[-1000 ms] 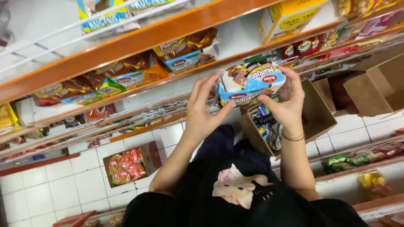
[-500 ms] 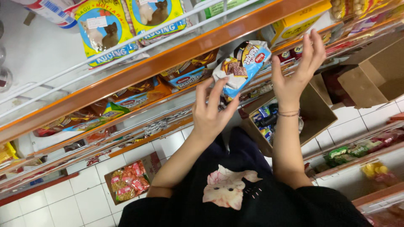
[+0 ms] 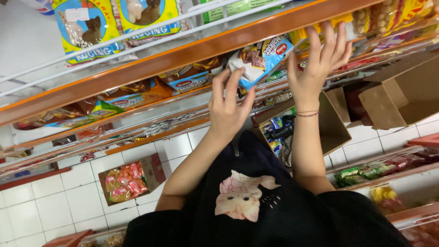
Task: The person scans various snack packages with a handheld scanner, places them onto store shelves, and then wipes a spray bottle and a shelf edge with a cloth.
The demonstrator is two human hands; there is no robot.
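1. Nearest the camera, the person's black top with a pale cat print (image 3: 240, 196) fills the lower view
2. The left hand (image 3: 228, 110) has risen with the biscuit pack (image 3: 258, 59), its fingers (image 3: 234, 87) closed on the pack's lower edge
3. The right hand (image 3: 315, 68) has let go; its fingers (image 3: 331, 43) are spread open against the pack's side, steadying it
4. The pack, a moment ago at chest height, now sits at the lip of the orange shelf (image 3: 183, 57), partly pushed in among other packs

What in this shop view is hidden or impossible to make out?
- Head view: the snack packet is partly covered by the left hand fingers.
- Right hand: its palm faces away, so contact with the packet is unclear.
- Open cardboard box: contents partly hidden by the right forearm.
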